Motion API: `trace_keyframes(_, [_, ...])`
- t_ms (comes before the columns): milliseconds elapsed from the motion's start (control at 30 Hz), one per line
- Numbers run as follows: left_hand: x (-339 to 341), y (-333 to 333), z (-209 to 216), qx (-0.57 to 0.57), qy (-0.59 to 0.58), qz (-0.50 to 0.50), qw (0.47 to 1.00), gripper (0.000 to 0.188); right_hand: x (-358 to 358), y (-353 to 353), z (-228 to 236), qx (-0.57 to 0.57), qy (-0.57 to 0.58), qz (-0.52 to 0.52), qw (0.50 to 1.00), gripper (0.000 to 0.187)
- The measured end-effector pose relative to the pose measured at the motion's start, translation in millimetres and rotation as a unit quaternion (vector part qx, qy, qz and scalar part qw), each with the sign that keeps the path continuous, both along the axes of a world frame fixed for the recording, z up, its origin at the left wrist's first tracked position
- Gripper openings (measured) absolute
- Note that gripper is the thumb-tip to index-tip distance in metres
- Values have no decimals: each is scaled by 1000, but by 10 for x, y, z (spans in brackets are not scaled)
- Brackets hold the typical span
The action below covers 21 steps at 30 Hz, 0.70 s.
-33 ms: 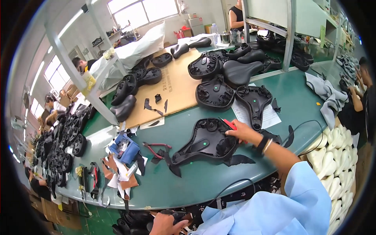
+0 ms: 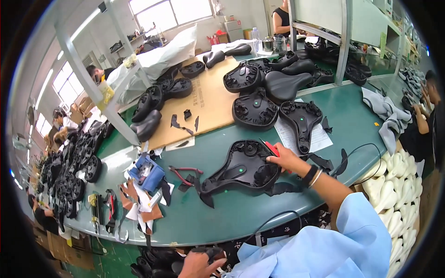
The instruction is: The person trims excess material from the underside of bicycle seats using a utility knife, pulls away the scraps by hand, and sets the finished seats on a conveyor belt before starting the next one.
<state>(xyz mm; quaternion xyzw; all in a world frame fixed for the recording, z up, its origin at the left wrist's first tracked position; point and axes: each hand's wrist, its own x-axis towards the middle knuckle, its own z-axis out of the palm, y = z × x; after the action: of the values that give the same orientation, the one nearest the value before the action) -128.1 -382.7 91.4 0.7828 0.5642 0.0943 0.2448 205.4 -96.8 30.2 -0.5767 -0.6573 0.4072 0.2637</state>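
Observation:
An upturned black bicycle saddle (image 2: 239, 168) lies on the green table, its hollow underside showing and a green dot inside. At its right rim, my right hand (image 2: 283, 159) is closed around a red-handled tool (image 2: 272, 149) with a thin dark tip; the tool's exact kind is hard to tell. Loose black trim (image 2: 283, 188) spreads by the saddle's edge. Low in view, below the table edge, my left hand (image 2: 200, 266) has curled fingers against dark material; what it holds is unclear. Red-handled pliers (image 2: 185, 175) lie left of the saddle.
More black saddles (image 2: 255, 109) stand behind, some on a cardboard sheet (image 2: 213, 92). A blue box (image 2: 147, 173) and scraps (image 2: 143, 204) lie left. Cream saddle-shaped pads (image 2: 391, 185) are piled at right. A metal post (image 2: 344, 46) rises from the table. Other people work around.
The view has shifted very slightly. Both hands and the saddle look almost the same as before.

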Motion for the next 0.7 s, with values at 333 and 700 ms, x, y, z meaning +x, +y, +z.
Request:
trace_keyframes(333, [502,-211,-1742,-213,100,204,950,81,-229,-1065,26,-93,288,-104,948,36])
trace_keyframes(700, [-843,-461,-1651,-141,231,243,932,32,-544,-2094,-137,-70,485,-292,821,39])
